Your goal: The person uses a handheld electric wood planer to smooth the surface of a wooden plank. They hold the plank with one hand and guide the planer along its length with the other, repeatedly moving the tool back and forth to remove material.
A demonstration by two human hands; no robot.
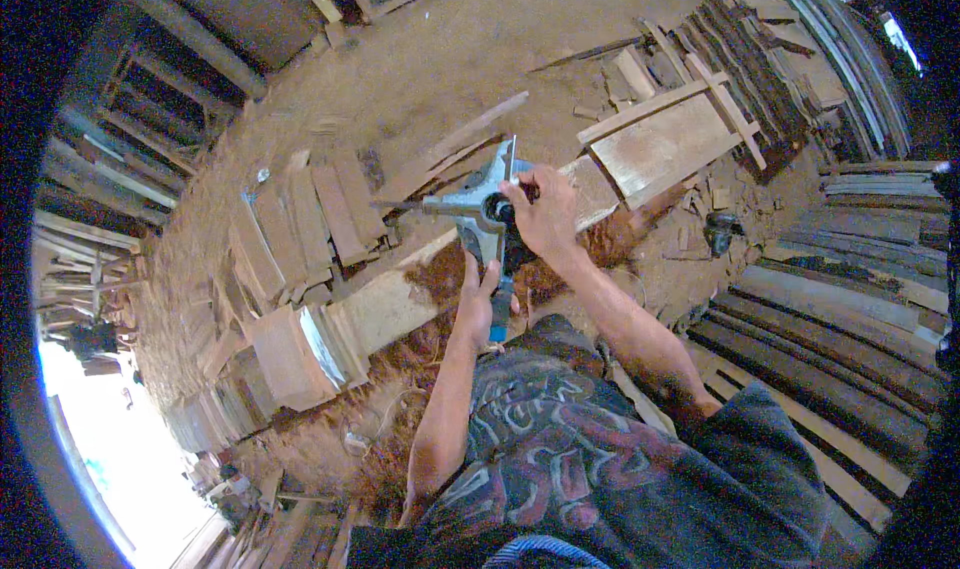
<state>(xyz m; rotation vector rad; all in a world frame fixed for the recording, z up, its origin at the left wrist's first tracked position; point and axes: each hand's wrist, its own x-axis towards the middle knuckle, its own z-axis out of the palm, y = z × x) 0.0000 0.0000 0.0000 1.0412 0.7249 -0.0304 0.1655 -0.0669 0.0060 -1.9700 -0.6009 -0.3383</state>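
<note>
A grey metal hand tool (478,201) with pointed arms and a blue handle sits on top of a long pale wooden beam (400,294). My right hand (545,212) is closed over the tool's dark round knob at its top. My left hand (478,291) grips the lower part of the tool near the blue handle, resting against the beam. Reddish-brown wood shavings (440,279) lie along the beam beside both hands.
Short planks (315,224) lie stacked on the sawdust floor left of the beam. A framed wooden panel (665,139) rests beyond the beam's far end. Long dark boards (830,359) are piled on the right. A small dark power tool (720,234) lies near them.
</note>
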